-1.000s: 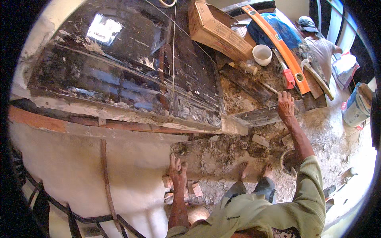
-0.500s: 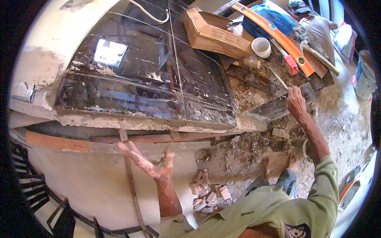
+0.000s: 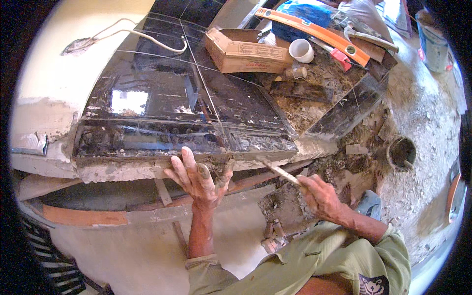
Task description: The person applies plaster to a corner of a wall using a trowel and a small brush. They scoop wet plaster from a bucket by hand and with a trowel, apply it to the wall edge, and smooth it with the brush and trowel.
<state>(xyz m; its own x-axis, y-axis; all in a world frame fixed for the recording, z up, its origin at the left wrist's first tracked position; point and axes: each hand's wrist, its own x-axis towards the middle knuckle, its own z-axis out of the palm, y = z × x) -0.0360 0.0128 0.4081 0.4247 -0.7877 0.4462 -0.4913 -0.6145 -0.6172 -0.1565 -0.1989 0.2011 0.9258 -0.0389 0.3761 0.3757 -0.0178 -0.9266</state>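
Note:
My left hand (image 3: 199,184), smeared with grey mortar, is raised at the front edge of the black tiled counter (image 3: 147,135). Its fingers are spread apart, and a dark clump of mortar (image 3: 216,162) shows between fingers and thumb; whether it sits on the hand or on the edge, I cannot tell. Right of it, my right hand (image 3: 319,196) is closed round a thin, pale, stick-like tool (image 3: 279,172). The tool's tip points up and left, close to the counter's rough front edge (image 3: 265,156). Its exact kind is not clear.
On the counter's far right lie a cardboard box (image 3: 250,56), a white cup (image 3: 301,50), an orange spirit level (image 3: 314,32), a red-handled tool (image 3: 339,58) and a hammer (image 3: 368,37). A round bucket (image 3: 400,153) stands on the rubble-strewn floor. A person (image 3: 366,14) is beyond.
My right hand has come left and nearer with the tool, from the far-right slab to the counter's front edge. My left hand has risen to that edge. The view has shifted.

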